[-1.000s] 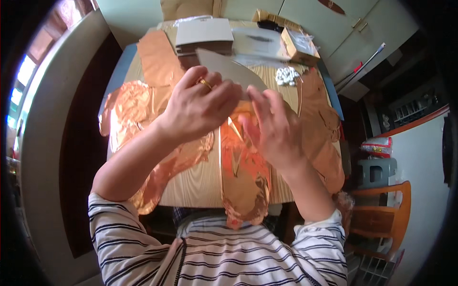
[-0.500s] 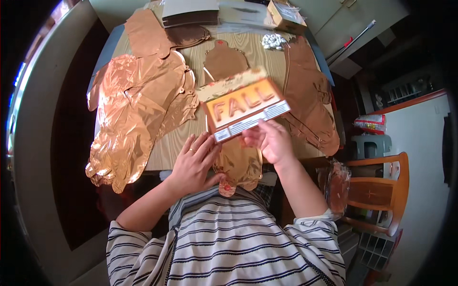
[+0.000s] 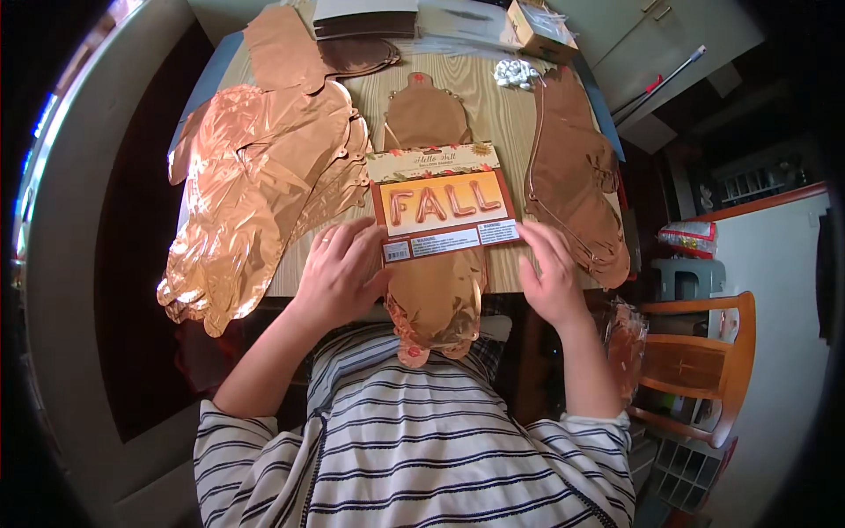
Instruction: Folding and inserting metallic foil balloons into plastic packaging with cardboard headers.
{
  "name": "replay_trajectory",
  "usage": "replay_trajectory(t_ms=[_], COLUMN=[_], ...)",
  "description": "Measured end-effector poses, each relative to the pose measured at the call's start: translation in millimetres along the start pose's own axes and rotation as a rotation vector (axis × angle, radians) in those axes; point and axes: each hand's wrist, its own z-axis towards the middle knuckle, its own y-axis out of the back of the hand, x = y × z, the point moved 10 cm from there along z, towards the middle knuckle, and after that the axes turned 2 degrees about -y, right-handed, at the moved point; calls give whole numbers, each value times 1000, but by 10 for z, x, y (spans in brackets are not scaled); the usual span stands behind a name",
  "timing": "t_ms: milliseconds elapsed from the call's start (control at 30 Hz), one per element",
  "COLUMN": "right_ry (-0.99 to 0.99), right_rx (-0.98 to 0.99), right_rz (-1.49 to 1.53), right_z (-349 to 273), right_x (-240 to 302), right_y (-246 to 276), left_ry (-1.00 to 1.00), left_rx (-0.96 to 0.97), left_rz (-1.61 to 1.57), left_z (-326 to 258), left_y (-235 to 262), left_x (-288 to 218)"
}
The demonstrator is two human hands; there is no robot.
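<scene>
A printed cardboard package header (image 3: 444,204) with a picture of shiny copper letter balloons lies flat across a copper foil balloon (image 3: 433,295) at the table's front edge. My left hand (image 3: 339,271) is beside the card's lower left corner, its fingers apart and slightly bent, close to the edge. At the opposite corner, my right hand (image 3: 553,271) has its fingers stretched out and thumb spread, fingertips by the card's right edge. Whether either hand touches the card is hard to tell. Above the card, the foil's upper part (image 3: 426,116) shows small beads along its sides.
Crumpled copper foil balloons (image 3: 255,194) cover the table's left side, and another stack (image 3: 572,167) lies on the right. White small pieces (image 3: 517,74) sit in a pile at the back, near an open cardboard box (image 3: 541,33) and stacked cards (image 3: 365,19). A wooden chair (image 3: 695,356) stands right.
The card has gone from tilted and held to lying level and straight on the foil. My right hand has moved from its lower edge out to its right corner; my left hand has shifted slightly up.
</scene>
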Motion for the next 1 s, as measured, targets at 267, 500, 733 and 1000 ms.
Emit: replay_trajectory(t_ms=[267,500,733,1000], right_ry=[32,105,379,419], right_rx=[101,160,27,-95], right_rz=[-183,-106,-213,-196], right_z=[157,96,-279,-355], right_x=[215,386,708,655], right_y=[-539,-477,-520,-470], left_ry=[-9,-2,29,25], left_rx=[45,115,144,136], left_rz=[-7,3,-27,-24], left_z=[-67,-29,-23,5], left_y=[-137,-196,-219,-241], left_x=[88,104,130,178])
